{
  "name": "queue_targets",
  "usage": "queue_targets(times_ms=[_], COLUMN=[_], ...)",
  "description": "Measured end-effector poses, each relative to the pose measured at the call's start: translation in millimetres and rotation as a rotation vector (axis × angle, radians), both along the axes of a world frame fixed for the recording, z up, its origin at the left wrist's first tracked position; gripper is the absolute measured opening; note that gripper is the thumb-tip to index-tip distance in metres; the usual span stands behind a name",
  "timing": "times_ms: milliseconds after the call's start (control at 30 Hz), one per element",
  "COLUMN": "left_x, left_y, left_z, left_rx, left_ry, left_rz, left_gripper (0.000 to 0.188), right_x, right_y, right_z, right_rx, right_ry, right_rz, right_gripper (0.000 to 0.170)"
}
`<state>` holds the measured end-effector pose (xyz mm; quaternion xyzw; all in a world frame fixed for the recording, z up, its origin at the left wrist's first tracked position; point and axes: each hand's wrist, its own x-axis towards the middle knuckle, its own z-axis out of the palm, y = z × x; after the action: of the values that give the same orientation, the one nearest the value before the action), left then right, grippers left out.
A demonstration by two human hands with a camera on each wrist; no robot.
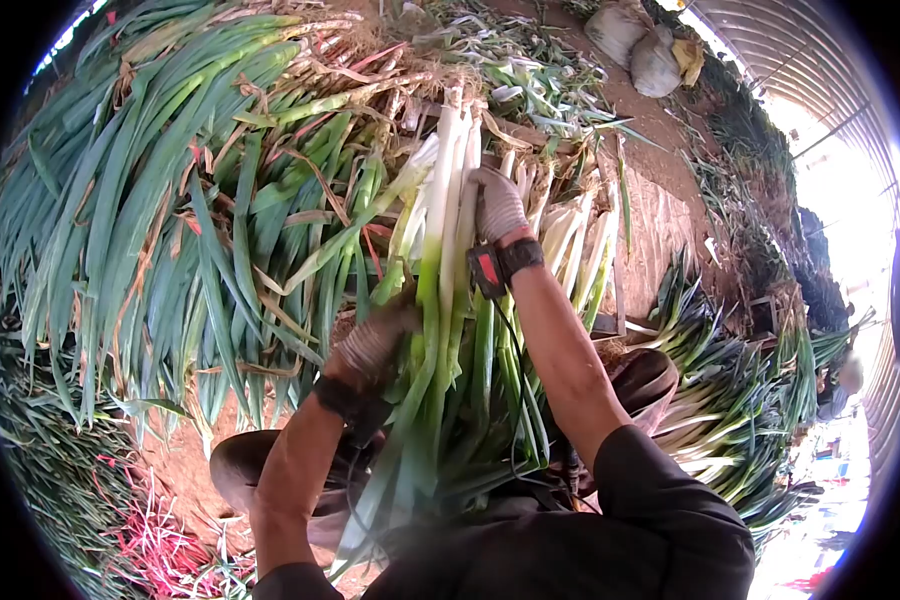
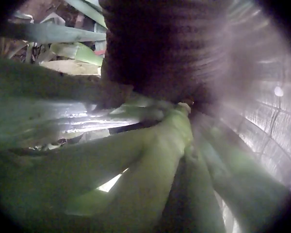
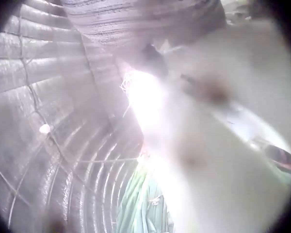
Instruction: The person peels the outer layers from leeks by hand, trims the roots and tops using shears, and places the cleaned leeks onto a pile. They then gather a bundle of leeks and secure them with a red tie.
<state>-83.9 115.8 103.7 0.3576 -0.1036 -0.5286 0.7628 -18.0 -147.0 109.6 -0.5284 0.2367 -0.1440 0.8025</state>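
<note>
A few long leeks [image 1: 448, 190] stand out in front of the person, white roots pointing away and green leaves hanging toward the lap. Wearing a striped knit glove, the left hand [image 1: 378, 338] grips them where white turns to green. In the left wrist view green stalks [image 2: 155, 165] fan out from beneath that glove [image 2: 165, 43]. Higher up, the gloved right hand [image 1: 498, 205] holds the white shafts from the right side, its fingertips partly hidden behind them. A pale shaft [image 3: 199, 160] fills much of the right wrist view, close and blurred.
A large heap of leeks [image 1: 150, 220] lies to the left, roots away. More trimmed white stalks [image 1: 570, 235] sit just right of the hands. Further right are laid-out leeks [image 1: 720, 410]. Red ties [image 1: 160, 530] lie at lower left, and sacks [image 1: 655, 62] stand at the back.
</note>
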Motion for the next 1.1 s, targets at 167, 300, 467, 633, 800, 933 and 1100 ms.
queue_targets(times_ms=[167,300,467,633,800,933,1100], left_x=[-2.9,-10.1,-13.2,-0.9,6.4,13.1,34.9], left_y=[3.4,5.3,7.2,16.5,14.6,17.9,20.0], left_z=[28.8,31.7,30.0,17.6,11.3,8.2,6.7], left_rx=[-0.01,-0.062,-0.054,0.017,0.181,0.034,0.003], left_ry=[0.013,0.037,0.062,-0.038,-0.292,-0.361,-0.303], left_rz=[-0.064,-0.047,-0.022,0.096,0.077,0.152,0.172], left_gripper=[0.076,0.077,0.081,0.086,0.082,0.07,0.056], right_x=[15.1,27.4,15.4,-71.5,-106.1,-124.5,-144.0], right_y=[5.8,-33.0,-31.4,36.7,36.8,15.8,-25.4], right_z=[45.8,4.3,-9.3,19.8,-26.4,-36.2,-25.9], right_rx=[-0.394,-0.48,-0.185,-0.811,-0.46,-0.082,-0.866], right_ry=[0.366,0.181,0.043,0.262,0.472,0.268,0.706], right_rz=[-0.041,0.103,0.119,0.663,0.699,0.076,0.224], right_gripper=[0.027,0.038,0.049,0.081,0.063,0.034,0.037])
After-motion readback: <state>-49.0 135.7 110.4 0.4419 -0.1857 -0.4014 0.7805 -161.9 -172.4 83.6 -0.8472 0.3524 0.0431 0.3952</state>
